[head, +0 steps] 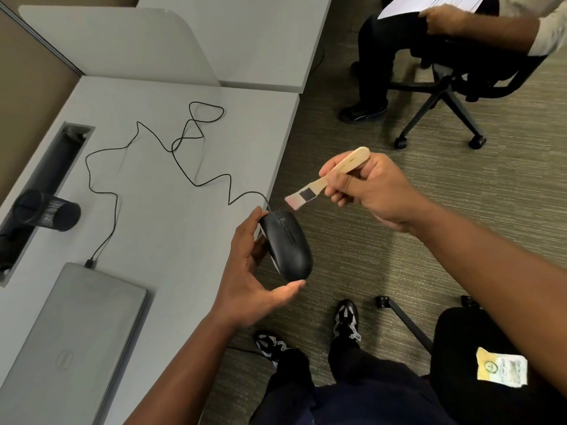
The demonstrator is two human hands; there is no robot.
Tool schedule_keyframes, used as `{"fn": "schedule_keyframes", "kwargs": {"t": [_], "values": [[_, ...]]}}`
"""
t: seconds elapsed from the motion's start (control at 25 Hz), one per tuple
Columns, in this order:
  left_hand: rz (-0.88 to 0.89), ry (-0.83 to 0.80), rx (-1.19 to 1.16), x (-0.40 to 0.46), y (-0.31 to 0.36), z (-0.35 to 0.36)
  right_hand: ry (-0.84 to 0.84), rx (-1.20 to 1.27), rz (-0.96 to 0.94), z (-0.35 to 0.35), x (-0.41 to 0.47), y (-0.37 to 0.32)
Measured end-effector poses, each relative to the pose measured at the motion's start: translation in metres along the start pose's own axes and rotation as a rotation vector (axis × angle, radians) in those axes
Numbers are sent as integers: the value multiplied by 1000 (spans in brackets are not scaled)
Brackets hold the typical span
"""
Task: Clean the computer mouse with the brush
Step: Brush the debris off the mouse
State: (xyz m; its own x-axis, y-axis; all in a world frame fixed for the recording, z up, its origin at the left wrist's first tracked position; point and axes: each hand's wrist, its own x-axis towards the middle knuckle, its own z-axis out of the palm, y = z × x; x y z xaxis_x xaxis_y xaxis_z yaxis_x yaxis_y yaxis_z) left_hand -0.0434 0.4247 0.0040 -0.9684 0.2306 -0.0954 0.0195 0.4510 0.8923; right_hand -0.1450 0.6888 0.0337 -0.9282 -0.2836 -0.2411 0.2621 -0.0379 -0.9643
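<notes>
You are holding the black, smooth plastic computer mouse [287, 245] in your left hand [251, 280], fingers and thumb curled round its sides, lifted just off the right edge of the grey desk [171, 216] and out over the carpet. Your right hand [371, 191] is pinching the flat pale wooden handle of the small paintbrush [328, 176], whose light bristles are hanging close to the front of the mouse, near the wheel, but are not touching it. Judging by that gap, you are between strokes. To do the next one well, you are probably best bringing the bristle tips down into the seams around the buttons and wheel, where dust seems likeliest to lodge, and flicking outward so it falls to the floor rather than onto the desk. Keep turning the mouse in your left hand so each side is facing the brush. Mind the thin black cable [190, 148], which is looping back across the desk to the closed grey laptop [70, 342] at the desk's near edge; it looks slack, so avoid tugging it tight.
</notes>
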Motion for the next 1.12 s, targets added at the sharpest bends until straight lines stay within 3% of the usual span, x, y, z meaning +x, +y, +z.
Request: {"fn": "schedule_keyframes", "kwargs": {"t": [0.2,0.36,0.48,0.64,0.88,1.0,1.12], "values": [[33,44,-7,3,5,3,155,422,311,21,-1,7],[15,48,-39,3,5,3,221,529,512,21,-3,17],[-5,53,-52,2,3,4,281,558,490,17,-2,18],[0,60,-66,4,5,3,182,658,428,23,-5,13],[-5,55,-65,3,4,3,266,507,367,22,-6,12],[7,42,-60,3,4,3,225,510,287,26,-5,8],[13,49,-48,5,5,3,192,364,236,33,-7,3]]}}
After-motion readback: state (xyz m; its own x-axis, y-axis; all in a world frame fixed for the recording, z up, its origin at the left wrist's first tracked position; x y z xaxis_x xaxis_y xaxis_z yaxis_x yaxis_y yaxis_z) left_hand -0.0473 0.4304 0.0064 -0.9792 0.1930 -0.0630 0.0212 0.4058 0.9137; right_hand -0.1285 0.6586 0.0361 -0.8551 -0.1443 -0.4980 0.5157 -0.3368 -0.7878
